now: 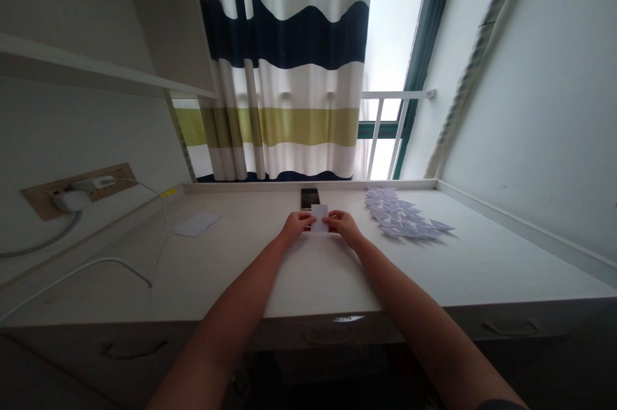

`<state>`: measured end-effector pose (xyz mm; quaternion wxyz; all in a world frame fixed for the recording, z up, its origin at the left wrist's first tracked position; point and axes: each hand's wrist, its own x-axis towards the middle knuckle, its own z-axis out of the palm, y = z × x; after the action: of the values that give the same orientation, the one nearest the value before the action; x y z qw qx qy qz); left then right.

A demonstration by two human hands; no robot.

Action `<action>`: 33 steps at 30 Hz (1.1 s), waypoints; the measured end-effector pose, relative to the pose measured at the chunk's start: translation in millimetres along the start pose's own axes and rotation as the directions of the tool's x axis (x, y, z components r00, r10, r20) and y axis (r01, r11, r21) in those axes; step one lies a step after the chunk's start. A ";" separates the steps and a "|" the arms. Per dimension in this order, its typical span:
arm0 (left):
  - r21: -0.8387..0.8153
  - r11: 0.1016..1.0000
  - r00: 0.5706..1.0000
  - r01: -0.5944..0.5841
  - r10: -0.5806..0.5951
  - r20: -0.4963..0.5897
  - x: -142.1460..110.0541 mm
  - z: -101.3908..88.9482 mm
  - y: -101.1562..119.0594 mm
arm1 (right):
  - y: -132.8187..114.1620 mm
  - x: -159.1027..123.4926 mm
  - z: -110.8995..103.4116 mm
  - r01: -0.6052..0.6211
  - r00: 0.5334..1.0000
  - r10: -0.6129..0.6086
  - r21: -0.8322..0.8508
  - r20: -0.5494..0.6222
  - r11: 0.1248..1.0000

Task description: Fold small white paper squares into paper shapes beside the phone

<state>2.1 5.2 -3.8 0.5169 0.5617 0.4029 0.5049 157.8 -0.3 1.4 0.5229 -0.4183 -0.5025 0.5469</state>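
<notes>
A small white rectangular piece of paper (319, 217) is held upright just above the desk, in the middle of the view. My left hand (295, 226) pinches its left edge, with the thumb on the near face. At the opposite edge, my right hand (343, 224) grips it the same way. Directly behind the paper lies a dark phone (310, 198), partly covered by it. To the right of my right hand, several folded white paper pieces (402, 214) with pointed tips lie in overlapping rows.
Flat white paper sheets (196, 224) lie on the left of the white desk (231, 288). A white cable (116, 260) runs across the desk's left side from the wall socket (80, 188). A raised ledge borders the back, below the striped curtain (308, 89).
</notes>
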 end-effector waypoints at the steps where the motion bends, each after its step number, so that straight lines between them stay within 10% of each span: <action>1: 0.014 1.000 1.000 -0.003 0.003 -0.004 0.5 -0.4 -0.5 | -0.4 -0.4 0.1 -0.007 1.000 0.007 0.006 0.000 1.000; 33: 0.014 1.000 0.994 -0.023 0.025 -0.110 0.8 -0.3 1.3 | -7.0 -5.8 0.0 -0.047 0.999 0.048 -0.054 0.015 0.997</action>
<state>1.9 5.9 -2.5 0.4841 0.5409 0.4273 0.5389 159.4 -6.5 8.0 0.4943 -0.4395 -0.5110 0.5490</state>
